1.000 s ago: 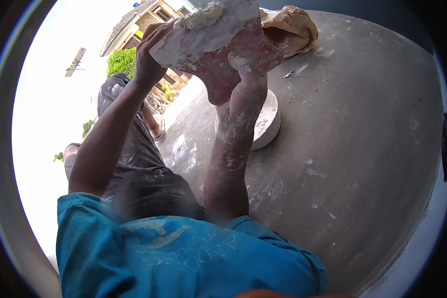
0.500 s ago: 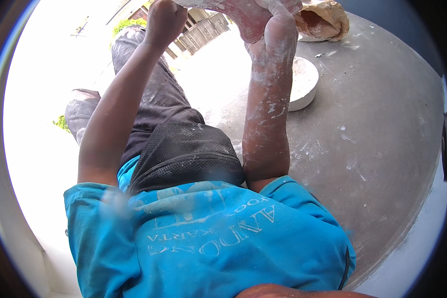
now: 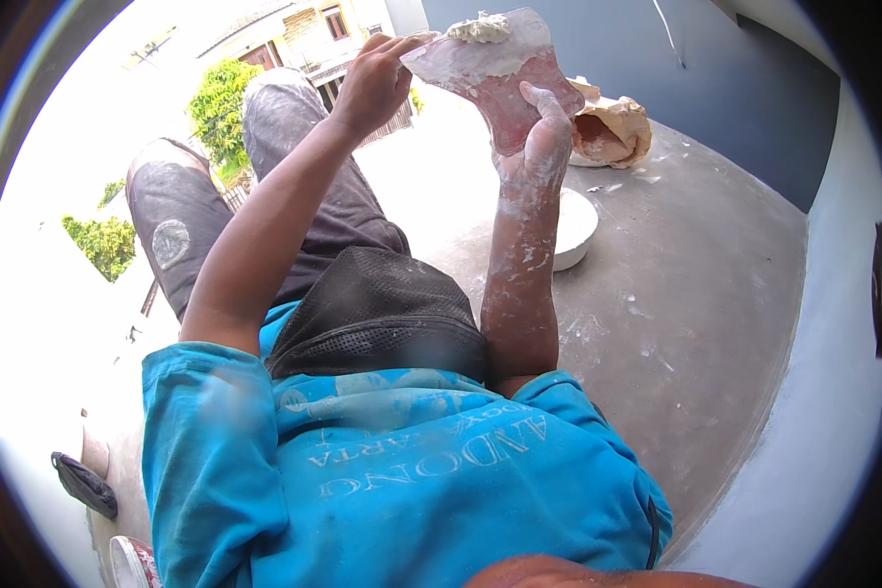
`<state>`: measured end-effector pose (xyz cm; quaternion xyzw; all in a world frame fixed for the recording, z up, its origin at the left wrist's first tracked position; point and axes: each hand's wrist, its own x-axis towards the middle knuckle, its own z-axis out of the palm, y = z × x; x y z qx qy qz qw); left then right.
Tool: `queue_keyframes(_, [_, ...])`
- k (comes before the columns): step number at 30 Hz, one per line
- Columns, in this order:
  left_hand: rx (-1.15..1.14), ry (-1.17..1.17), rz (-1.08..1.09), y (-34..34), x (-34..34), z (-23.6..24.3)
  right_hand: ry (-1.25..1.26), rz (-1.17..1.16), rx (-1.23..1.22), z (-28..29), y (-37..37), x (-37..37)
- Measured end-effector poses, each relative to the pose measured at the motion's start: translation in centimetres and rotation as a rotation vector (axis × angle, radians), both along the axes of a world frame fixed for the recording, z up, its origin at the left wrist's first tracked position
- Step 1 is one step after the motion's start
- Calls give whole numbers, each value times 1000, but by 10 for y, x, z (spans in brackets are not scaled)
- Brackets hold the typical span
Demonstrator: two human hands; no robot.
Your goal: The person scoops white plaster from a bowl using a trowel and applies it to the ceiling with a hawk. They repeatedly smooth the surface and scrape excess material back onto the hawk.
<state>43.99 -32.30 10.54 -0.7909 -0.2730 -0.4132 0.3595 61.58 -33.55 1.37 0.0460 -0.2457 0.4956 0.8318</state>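
Observation:
A reddish, curved-sided plasterer's board is raised in front of me, smeared white, with a lump of wet plaster on its far edge. My right hand, coated in white, grips its near part with the thumb on top. My left hand is closed at the board's left corner, fingertips by the edge. Whatever it may hold is hidden by the fingers. Beyond my right forearm, a round white basin stands on the floor, partly covered by that arm.
An open paper sack lies on the grey floor, near a dark blue-grey wall. White splashes mark the floor. My bent legs are at the left. A dark bag and a bucket sit at lower left.
The view has tilted up, so the whole board and its plaster lump now show. My left hand sits farther right in the picture, its fingers reaching toward the board's corner. The right hand keeps its grip.

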Motion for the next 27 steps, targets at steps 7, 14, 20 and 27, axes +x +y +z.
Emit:
queue_keyframes(7, [35,-6,21,2,-15,-10,111,325,-37,12,-27,3])
queue_keyframes(14, [-225,-177,-1,4,-50,-29,81,316,-11,20,-32,2])
queue_keyframes(20, [-989,-776,-330,-26,-57,-2,-137,505,106,-5,12,4])
queue_keyframes(27, [-788,-515,-225,-23,-67,17,-200,720,103,-11,27,-34])
